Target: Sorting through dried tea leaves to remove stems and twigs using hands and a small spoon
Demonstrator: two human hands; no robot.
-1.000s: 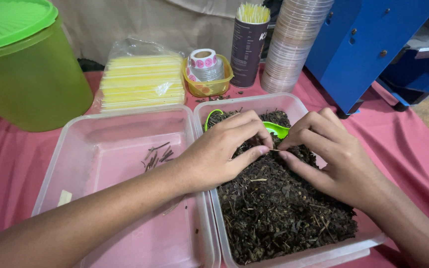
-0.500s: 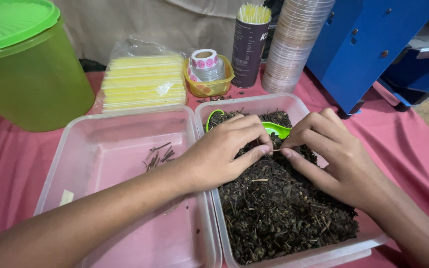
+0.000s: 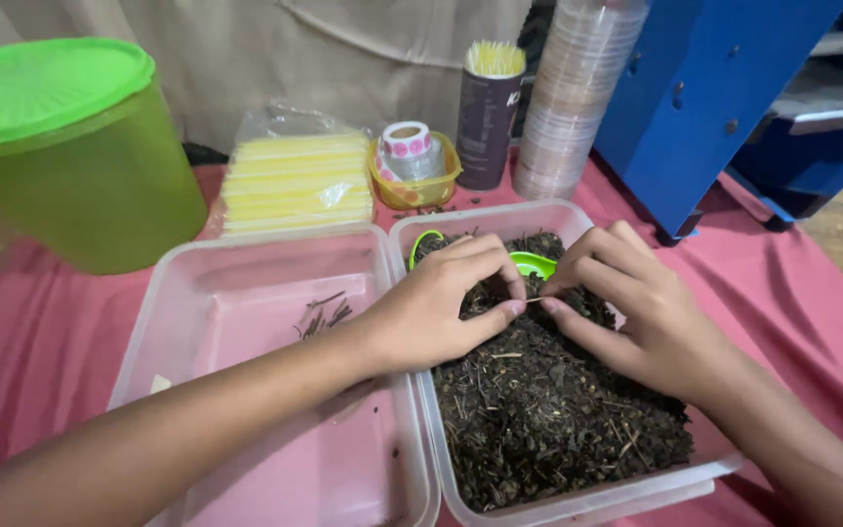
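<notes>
Both my hands rest on a heap of dark dried leaves [image 3: 548, 410] in a clear plastic tub [image 3: 578, 503] on the right. My left hand [image 3: 436, 307] and my right hand [image 3: 626, 312] meet fingertip to fingertip, pinching a thin pale stem [image 3: 533, 300] between them. A green scoop [image 3: 529, 262] lies half buried in the leaves just beyond my fingers. The clear tub [image 3: 197, 293] on the left holds a small bunch of dark stems [image 3: 324, 314] and a small pale scrap.
A big green lidded container [image 3: 70, 156] stands at the back left. Behind the tubs lie a bag of yellow straws [image 3: 295, 181], a small yellow tub with a sticker roll [image 3: 412, 161], a dark cup of sticks [image 3: 488, 112], stacked clear lids [image 3: 568, 98] and a blue cabinet [image 3: 704, 98]. Pink cloth covers the table.
My view has shifted, so everything sits slightly lower and to the right in the picture. My hands keep the same pinch on the stem over the leaves.
</notes>
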